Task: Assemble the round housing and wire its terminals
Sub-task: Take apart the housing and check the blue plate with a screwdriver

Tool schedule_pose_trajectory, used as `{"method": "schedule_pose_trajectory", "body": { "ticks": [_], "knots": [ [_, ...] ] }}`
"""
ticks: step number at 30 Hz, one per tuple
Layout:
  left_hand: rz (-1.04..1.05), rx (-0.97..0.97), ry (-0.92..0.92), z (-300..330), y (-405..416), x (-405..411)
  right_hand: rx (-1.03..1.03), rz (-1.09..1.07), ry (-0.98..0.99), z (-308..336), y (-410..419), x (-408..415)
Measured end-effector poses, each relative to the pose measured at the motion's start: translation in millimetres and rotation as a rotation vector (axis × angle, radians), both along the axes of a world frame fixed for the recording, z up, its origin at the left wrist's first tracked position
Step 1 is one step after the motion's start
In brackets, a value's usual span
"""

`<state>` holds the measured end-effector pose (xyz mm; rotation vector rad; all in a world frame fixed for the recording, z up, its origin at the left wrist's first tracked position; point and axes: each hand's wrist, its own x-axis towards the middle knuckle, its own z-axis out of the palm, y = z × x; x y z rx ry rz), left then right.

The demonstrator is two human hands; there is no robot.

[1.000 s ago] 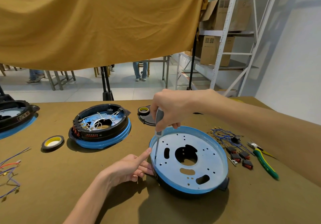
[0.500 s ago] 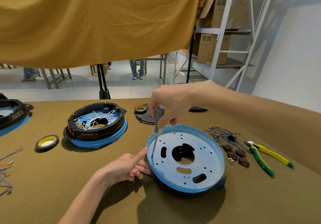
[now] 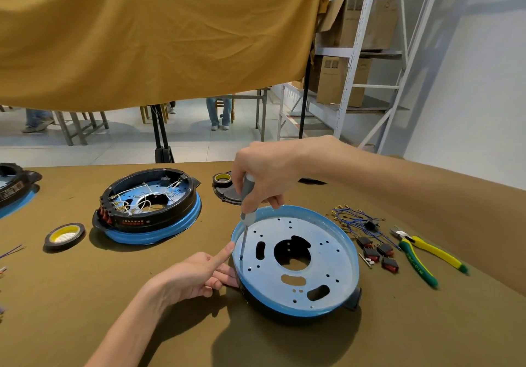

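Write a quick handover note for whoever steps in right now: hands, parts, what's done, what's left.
Right hand grips the screwdriver, tip down at the blue housing's left rim.
Left hand steadies that rim, index finger pointing at the tip.
Done: a wired housing sits to the left.
Left: fasten this one, then fit the red switches and blue wires lying right of it, beside the pliers.

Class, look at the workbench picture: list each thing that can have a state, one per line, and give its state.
Right hand: grips the screwdriver.
Screwdriver: near upright, tip down on the plate by its left rim.
Left hand: steadies the housing's left edge.
Round housing: unwired, flat on the table.
Second housing: wires fitted inside.
Pliers: lying unused.
Tape roll: lying flat.
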<state>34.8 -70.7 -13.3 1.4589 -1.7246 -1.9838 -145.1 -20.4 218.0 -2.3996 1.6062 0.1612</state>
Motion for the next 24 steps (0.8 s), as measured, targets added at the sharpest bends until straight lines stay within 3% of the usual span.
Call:
{"method": "schedule_pose_trajectory", "body": {
  "ticks": [12, 24],
  "knots": [
    [0.005, -0.029, 0.009, 2, 6, 0, 0.074, -0.026, 0.078, 5, -2, 10],
    [-0.012, -0.009, -0.002, 2, 3, -1, 0.064, -0.016, -0.064, -4, -7, -2]
  ]
}}
